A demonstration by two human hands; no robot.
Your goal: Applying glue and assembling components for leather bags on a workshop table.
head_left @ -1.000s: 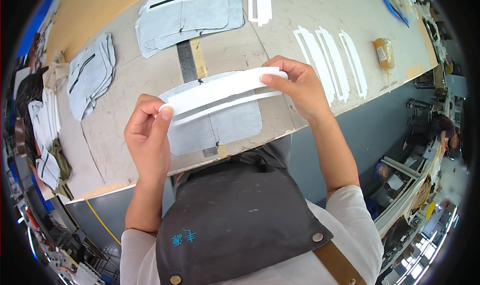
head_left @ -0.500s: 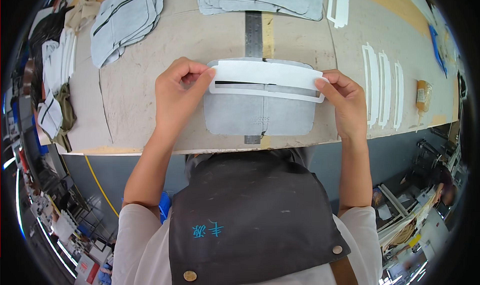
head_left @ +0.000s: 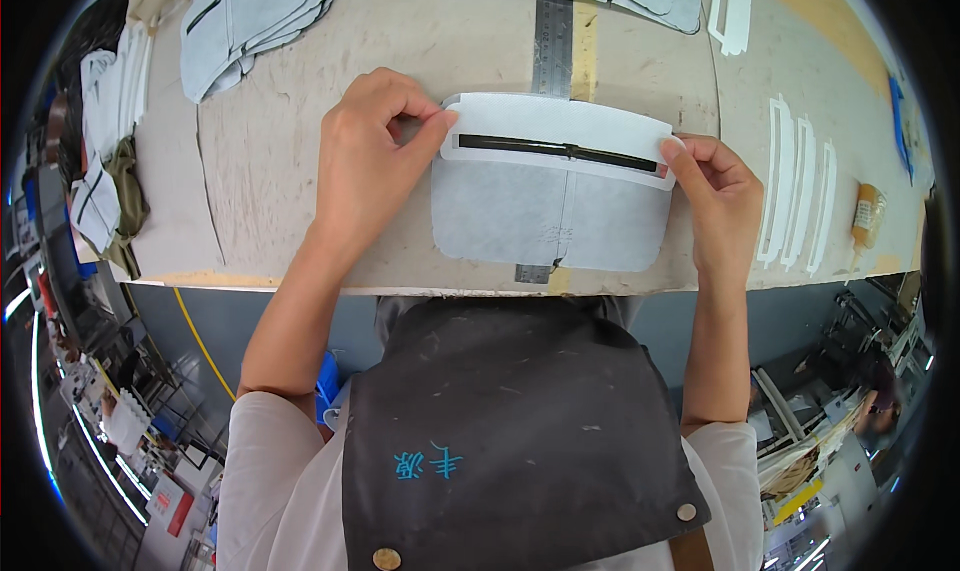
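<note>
A white slotted strip (head_left: 560,118) lies across the upper part of a grey-blue fabric panel (head_left: 500,206) with rounded corners. A black zipper (head_left: 520,147) shows through the strip's long slot. My left hand (head_left: 380,151) pinches the strip's left end between thumb and fingers. At its right end, my right hand (head_left: 715,191) grips it the same way, thumb on top. Under the panel runs a dark steel ruler (head_left: 552,46), its far part and a short near end showing. Whether the strip is pressed flat on the panel I cannot tell.
Several white slotted strips (head_left: 797,186) lie to the right, near an amber bottle (head_left: 866,216). Stacks of grey-blue panels (head_left: 265,21) sit at the far left and far middle. Dark and olive cloth pieces (head_left: 125,191) crowd the left edge. The table edge (head_left: 400,292) is close to me.
The strip has come down onto the panel and its slot now lines up with the zipper. Both hands still hold its ends. The view has shifted slightly.
</note>
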